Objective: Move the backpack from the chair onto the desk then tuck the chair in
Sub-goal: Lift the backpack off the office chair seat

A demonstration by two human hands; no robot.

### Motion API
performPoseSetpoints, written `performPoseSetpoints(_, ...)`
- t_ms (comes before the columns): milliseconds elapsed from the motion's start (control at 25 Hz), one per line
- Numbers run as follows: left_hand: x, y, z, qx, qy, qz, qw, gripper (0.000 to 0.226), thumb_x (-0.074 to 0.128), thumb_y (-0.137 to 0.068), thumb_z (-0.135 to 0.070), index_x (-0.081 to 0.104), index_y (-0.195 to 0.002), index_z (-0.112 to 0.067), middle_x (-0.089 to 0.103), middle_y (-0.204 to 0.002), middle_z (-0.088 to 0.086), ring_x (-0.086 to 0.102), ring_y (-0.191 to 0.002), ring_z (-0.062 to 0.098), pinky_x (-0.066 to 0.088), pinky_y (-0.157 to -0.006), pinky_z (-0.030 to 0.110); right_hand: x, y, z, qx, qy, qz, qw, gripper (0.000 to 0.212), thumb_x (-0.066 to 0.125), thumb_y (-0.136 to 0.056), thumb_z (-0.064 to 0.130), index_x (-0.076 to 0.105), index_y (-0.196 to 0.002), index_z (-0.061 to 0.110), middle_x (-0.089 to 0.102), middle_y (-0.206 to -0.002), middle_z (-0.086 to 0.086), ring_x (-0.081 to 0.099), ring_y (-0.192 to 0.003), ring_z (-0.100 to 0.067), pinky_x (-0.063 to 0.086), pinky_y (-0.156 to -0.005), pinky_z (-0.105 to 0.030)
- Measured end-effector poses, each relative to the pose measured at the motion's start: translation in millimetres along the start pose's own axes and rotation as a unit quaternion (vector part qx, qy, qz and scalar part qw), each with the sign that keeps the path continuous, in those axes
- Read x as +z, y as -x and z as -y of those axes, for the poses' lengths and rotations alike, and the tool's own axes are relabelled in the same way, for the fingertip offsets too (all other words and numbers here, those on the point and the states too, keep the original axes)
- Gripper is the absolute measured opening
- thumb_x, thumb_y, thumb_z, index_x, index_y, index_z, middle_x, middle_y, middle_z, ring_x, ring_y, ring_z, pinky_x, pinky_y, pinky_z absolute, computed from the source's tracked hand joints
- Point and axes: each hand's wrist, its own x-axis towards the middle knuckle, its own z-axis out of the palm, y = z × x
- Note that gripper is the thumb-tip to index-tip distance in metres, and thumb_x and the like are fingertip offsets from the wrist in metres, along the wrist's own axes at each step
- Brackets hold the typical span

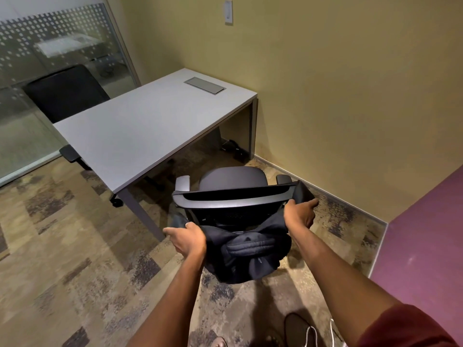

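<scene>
A black backpack (246, 251) hangs behind the backrest of a dark office chair (233, 181), its straps looped over the top corners of the backrest. My left hand (186, 237) grips the left strap near the backrest's left side. My right hand (299, 215) holds the right strap at the backrest's right corner. The chair stands pulled out from the grey desk (140, 131), its seat facing the desk's open underside. The desk top is bare apart from a grey cable hatch (205, 85).
A second black chair (66, 92) is tucked at the desk's far side by a frosted glass partition (50, 46). Yellow wall runs to the right, and a purple surface (426, 234) juts in at the lower right. My shoe (298, 329) shows on the patterned carpet.
</scene>
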Motion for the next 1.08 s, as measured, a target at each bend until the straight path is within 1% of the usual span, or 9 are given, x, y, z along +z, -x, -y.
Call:
performPoseSetpoints(80, 0, 6, 10, 0.001, -0.010, 0.024, 1.000, 0.059, 0.056, -0.092, -0.015, 0.031, -0.142, 0.005, 0.052, -0.135, 0.032, 0.053, -0.122, 0.048, 0.042, -0.102, 0.050, -4, 2, -8, -0.024, 0.004, -0.002, 1.000, 0.056, 0.058, -0.091, 0.021, 0.029, -0.138, 0.007, 0.062, -0.115, -0.028, 0.063, -0.096, -0.046, 0.040, -0.065, -0.038)
performPoseSetpoints(280, 11, 14, 11, 0.051, -0.036, 0.110, 0.992, 0.059, 0.056, -0.097, -0.017, 0.035, -0.150, -0.004, 0.045, -0.149, 0.023, 0.041, -0.138, 0.040, 0.030, -0.113, 0.043, -28, -1, -7, -0.066, 0.006, -0.027, 0.997, 0.057, 0.057, -0.090, 0.021, 0.030, -0.140, 0.011, 0.062, -0.118, -0.027, 0.061, -0.100, -0.046, 0.037, -0.067, -0.037)
performPoseSetpoints(520, 37, 32, -2, 0.104, -0.157, 0.246, 0.951, 0.052, 0.059, -0.095, -0.031, 0.049, -0.140, -0.005, 0.051, -0.139, 0.026, 0.049, -0.128, 0.041, 0.038, -0.108, 0.040, -65, -19, -1, -0.044, 0.009, -0.039, 0.998, 0.054, 0.056, -0.090, 0.019, 0.030, -0.136, 0.009, 0.058, -0.125, -0.026, 0.059, -0.107, -0.045, 0.040, -0.071, -0.039)
performPoseSetpoints(600, 47, 50, -5, 0.178, -0.210, 0.318, 0.907, 0.052, 0.060, -0.095, -0.036, 0.055, -0.137, -0.005, 0.052, -0.139, 0.026, 0.049, -0.129, 0.040, 0.037, -0.110, 0.038, -78, -23, 5, -0.038, 0.005, -0.047, 0.998, 0.051, 0.056, -0.090, 0.019, 0.032, -0.133, 0.008, 0.057, -0.127, -0.025, 0.058, -0.109, -0.045, 0.044, -0.075, -0.041)
performPoseSetpoints(760, 66, 102, -6, 0.329, -0.242, 0.530, 0.743, 0.076, 0.064, -0.088, -0.056, 0.045, -0.149, -0.013, 0.042, -0.154, 0.014, 0.027, -0.148, 0.028, 0.023, -0.121, 0.043, -105, -35, 26, -0.040, -0.015, -0.063, 0.997, 0.046, 0.057, -0.089, 0.016, 0.035, -0.128, 0.006, 0.057, -0.126, -0.025, 0.058, -0.110, -0.044, 0.047, -0.082, -0.044)
performPoseSetpoints(840, 78, 119, -14, 0.395, -0.261, 0.524, 0.708, 0.087, 0.073, -0.077, -0.056, 0.042, -0.150, -0.019, 0.043, -0.153, 0.008, 0.029, -0.146, 0.025, 0.024, -0.121, 0.040, -123, -42, 40, -0.033, -0.027, -0.079, 0.996, 0.047, 0.058, -0.089, 0.016, 0.035, -0.129, 0.006, 0.057, -0.126, -0.024, 0.058, -0.111, -0.044, 0.047, -0.082, -0.044)
performPoseSetpoints(920, 90, 132, -28, 0.437, -0.274, 0.473, 0.714, 0.081, 0.080, -0.075, -0.043, 0.046, -0.146, -0.024, 0.050, -0.146, 0.002, 0.044, -0.137, 0.022, 0.035, -0.115, 0.038, -143, -48, 51, -0.033, -0.039, -0.096, 0.994, 0.048, 0.058, -0.089, 0.014, 0.035, -0.130, 0.005, 0.056, -0.128, -0.024, 0.057, -0.112, -0.044, 0.048, -0.084, -0.045)
performPoseSetpoints(1000, 102, 146, -43, 0.472, -0.272, 0.432, 0.719, 0.056, 0.075, -0.079, -0.029, 0.056, -0.132, -0.029, 0.061, -0.130, 0.000, 0.058, -0.120, 0.024, 0.048, -0.100, 0.039, -163, -56, 59, -0.040, -0.060, -0.106, 0.992, 0.050, 0.059, -0.088, 0.013, 0.035, -0.131, 0.004, 0.055, -0.129, -0.024, 0.057, -0.112, -0.043, 0.049, -0.083, -0.044)
performPoseSetpoints(1080, 111, 164, -54, 0.499, -0.247, 0.405, 0.726, 0.031, 0.061, -0.079, -0.015, 0.061, -0.106, -0.031, 0.069, -0.106, 0.000, 0.066, -0.100, 0.027, 0.052, -0.081, 0.037, -185, -62, 65, -0.060, -0.066, -0.111, 0.990, 0.050, 0.060, -0.087, 0.015, 0.037, -0.130, 0.005, 0.056, -0.128, -0.021, 0.059, -0.109, -0.041, 0.049, -0.075, -0.041)
